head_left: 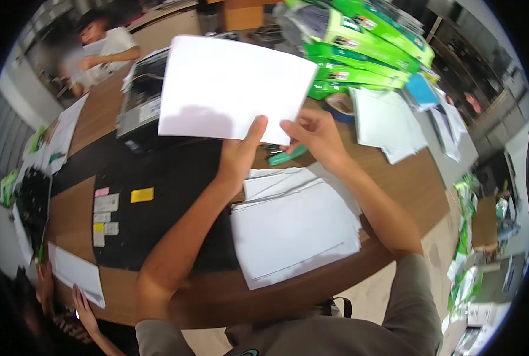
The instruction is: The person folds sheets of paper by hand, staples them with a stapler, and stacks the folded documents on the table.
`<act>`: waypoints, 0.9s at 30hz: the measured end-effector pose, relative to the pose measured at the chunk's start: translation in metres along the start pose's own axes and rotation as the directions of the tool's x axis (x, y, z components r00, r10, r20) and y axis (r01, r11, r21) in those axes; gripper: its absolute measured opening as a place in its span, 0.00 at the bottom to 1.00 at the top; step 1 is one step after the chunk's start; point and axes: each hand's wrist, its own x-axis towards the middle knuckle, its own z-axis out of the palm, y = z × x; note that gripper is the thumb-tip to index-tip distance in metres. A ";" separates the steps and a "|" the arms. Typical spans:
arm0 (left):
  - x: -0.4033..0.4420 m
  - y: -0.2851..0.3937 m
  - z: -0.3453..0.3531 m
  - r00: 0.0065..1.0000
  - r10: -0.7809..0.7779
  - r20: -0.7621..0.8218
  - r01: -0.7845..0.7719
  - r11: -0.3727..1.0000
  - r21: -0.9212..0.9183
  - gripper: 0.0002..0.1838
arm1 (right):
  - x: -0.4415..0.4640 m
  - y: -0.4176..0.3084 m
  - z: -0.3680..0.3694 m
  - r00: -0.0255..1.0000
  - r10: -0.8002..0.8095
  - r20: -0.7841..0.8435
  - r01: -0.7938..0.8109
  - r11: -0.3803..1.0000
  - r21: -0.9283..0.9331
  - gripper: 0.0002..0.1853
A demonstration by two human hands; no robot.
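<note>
White paper [234, 80], gripped low by left hand [239, 155] and at one corner by right hand [321, 140], near messy paper pile [300, 231].

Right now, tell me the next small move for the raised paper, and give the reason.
I would probably lower the paper toward the stack. The left hand holds its bottom edge, the right hand is at its lower right corner, and the stack lies on the table between the forearms, closer to the body.
</note>
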 end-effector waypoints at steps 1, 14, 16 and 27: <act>-0.002 0.005 0.002 0.985 -0.115 0.130 0.116 0.993 -0.002 0.24 | -0.003 -0.005 -0.010 0.998 -0.038 -0.053 0.037 0.999 -0.019 0.11; -0.021 0.008 0.012 0.742 -0.090 0.664 -0.340 0.803 0.489 0.18 | -0.104 -0.009 -0.254 0.776 -0.029 -0.629 -0.310 0.852 -0.422 0.16; -0.025 0.008 0.009 0.711 -0.167 0.683 -0.362 0.747 0.558 0.21 | -0.112 -0.007 -0.226 0.774 -0.404 -0.487 -0.296 0.449 -0.843 0.17; -0.027 0.005 0.007 0.634 -0.280 0.721 -0.421 0.656 0.626 0.30 | -0.195 -0.021 0.001 0.992 -0.114 0.059 0.097 0.360 -0.928 0.32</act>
